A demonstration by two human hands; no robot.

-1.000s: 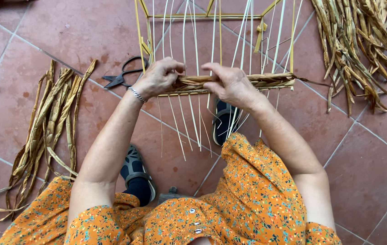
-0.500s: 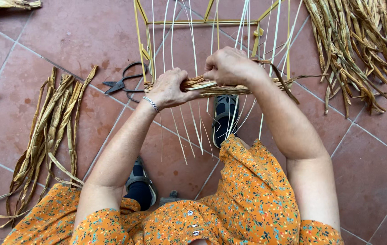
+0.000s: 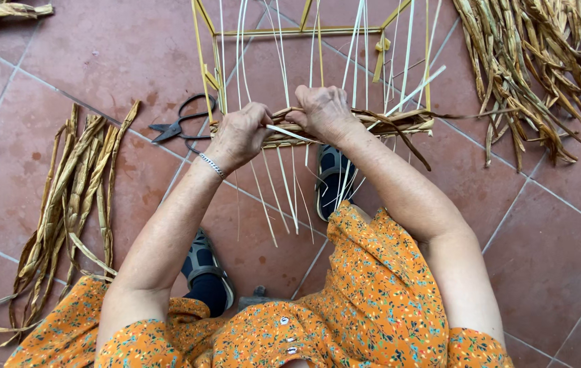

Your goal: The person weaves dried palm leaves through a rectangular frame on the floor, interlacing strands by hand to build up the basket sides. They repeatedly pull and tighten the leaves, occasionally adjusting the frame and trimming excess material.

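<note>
Both hands are closed on the woven band (image 3: 399, 124) of dried fibre that runs across the pale upright strips (image 3: 284, 61) of a yellow frame (image 3: 203, 41). Curled at the band's left part, the left hand (image 3: 239, 133) pinches the brown fibre between thumb and fingers, with a flat pale strip passing just under its fingertips. Beside it and almost touching, the right hand (image 3: 323, 111) lies knuckles up with its fingers bent down over the band, pressing the fibre against the strips; how tightly it grips underneath cannot be told. A loose dark fibre strand (image 3: 406, 140) trails from the band to the right of that hand. A thin bracelet (image 3: 212, 165) circles the left wrist. Black scissors (image 3: 181, 123) lie on the red tiled floor (image 3: 99, 61) just left of the frame. Bundles of dried leaves lie well apart on both sides: one bundle (image 3: 65, 204) beside the left arm, a larger heap (image 3: 536, 75) at the upper right. The person wears an orange flowered dress (image 3: 372, 293) and dark sandals (image 3: 331, 174)
</note>
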